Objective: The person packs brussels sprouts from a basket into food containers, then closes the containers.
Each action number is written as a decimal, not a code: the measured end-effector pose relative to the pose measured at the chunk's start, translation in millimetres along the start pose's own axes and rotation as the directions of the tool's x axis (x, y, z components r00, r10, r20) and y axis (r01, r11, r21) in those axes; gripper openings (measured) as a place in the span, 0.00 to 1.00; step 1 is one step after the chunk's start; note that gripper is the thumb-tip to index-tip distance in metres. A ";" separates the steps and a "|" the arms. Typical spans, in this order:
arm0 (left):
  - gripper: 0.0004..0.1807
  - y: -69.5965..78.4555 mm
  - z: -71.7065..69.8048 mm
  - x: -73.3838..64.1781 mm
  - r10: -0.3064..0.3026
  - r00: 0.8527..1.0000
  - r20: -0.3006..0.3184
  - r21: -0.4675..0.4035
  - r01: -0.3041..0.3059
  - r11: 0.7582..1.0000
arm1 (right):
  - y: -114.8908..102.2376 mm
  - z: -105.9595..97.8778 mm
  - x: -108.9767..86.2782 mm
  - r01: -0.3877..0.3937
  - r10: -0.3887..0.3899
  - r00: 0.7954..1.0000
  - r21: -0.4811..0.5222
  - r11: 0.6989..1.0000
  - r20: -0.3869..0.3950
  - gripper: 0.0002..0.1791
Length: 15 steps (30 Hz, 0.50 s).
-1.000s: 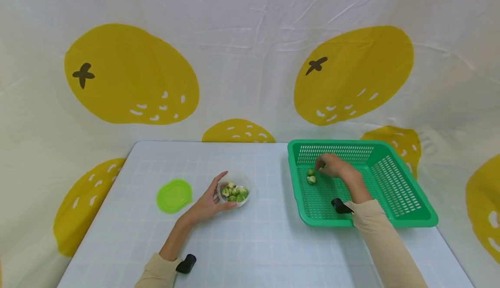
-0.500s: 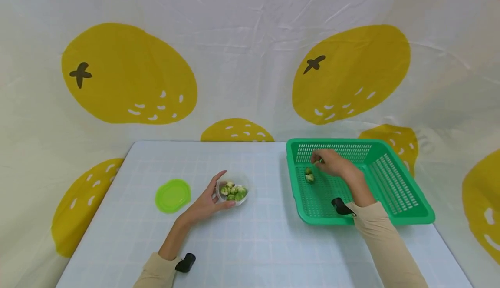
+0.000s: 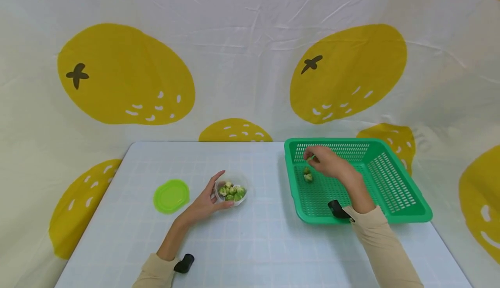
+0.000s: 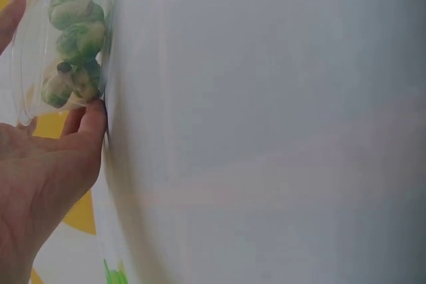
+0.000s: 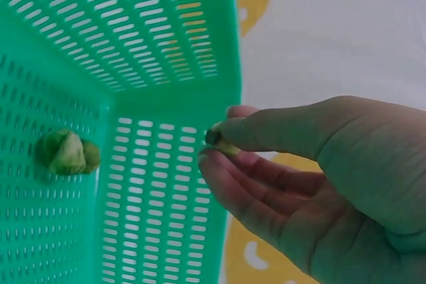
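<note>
A clear plastic tub (image 4: 36,58) with several Brussels sprouts (image 3: 230,191) in it stands on the table. My left hand (image 3: 204,204) curves round its left side, thumb at the near rim and fingers behind. Over the green basket (image 3: 312,217), my right hand (image 3: 327,161) pinches one Brussels sprout (image 5: 225,144) between thumb and fingertips; most of it is hidden by them. Two more sprouts (image 5: 65,152) lie together on the basket floor, below and left of that hand in the right wrist view.
A lime-green lid (image 3: 171,196) lies flat on the table (image 3: 242,253), left of the tub. The basket's slotted walls rise around the right hand. Behind the table hangs a white cloth (image 3: 242,75) with large yellow fruit prints.
My right hand has risen and moved left inside the basket area, carrying the pinched sprout up from near the other two. The left hand stays on the tub.
</note>
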<state>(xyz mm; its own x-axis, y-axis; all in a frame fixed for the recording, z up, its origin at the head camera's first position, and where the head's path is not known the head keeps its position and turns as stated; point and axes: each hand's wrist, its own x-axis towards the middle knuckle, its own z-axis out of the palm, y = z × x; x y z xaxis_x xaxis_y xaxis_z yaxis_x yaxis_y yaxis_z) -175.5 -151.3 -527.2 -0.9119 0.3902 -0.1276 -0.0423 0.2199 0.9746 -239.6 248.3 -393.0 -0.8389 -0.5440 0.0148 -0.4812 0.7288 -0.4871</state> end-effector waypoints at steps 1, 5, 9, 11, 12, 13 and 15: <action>0.56 -0.1 -0.1 0.1 0.001 1.000 0.001 -0.001 -0.001 1.000 | -1.4 0.5 0.2 0.008 -0.008 1.000 0.005 1.000 -0.010 0.08; 0.56 -0.1 -0.1 0.6 0.006 1.000 0.011 -0.011 -0.006 1.000 | -7.7 1.9 0.9 0.050 -0.049 0.998 0.021 0.999 -0.046 0.08; 0.56 -1.3 -0.4 1.3 0.007 1.000 0.014 -0.008 -0.007 1.000 | -16.1 4.0 2.6 0.066 -0.063 0.996 0.036 0.997 -0.070 0.08; 0.56 -1.8 -0.7 1.5 0.008 1.000 0.017 -0.012 -0.008 1.000 | -20.6 5.1 3.2 0.070 -0.067 0.994 0.033 0.997 -0.082 0.08; 0.56 -2.0 -0.9 1.7 0.008 1.000 0.013 -0.009 -0.007 1.000 | -22.8 5.5 3.3 0.075 -0.071 0.994 0.034 0.997 -0.088 0.08; 0.56 -2.7 -1.0 1.5 0.006 1.000 0.011 -0.009 -0.006 1.000 | -24.9 6.4 3.3 0.084 -0.081 0.992 0.028 0.996 -0.094 0.07; 0.56 -3.4 -0.7 1.4 0.007 1.000 0.011 -0.010 -0.007 1.000 | -28.6 8.7 3.1 0.092 -0.089 0.990 0.023 0.996 -0.106 0.07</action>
<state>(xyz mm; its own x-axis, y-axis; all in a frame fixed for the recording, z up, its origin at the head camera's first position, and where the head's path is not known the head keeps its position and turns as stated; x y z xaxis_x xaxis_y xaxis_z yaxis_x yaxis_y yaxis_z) -177.0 -152.1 -530.6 -0.9076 0.4015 -0.1229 -0.0403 0.2081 0.9773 -226.2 222.2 -386.6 -0.8152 -0.5592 0.1508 -0.5502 0.6663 -0.5034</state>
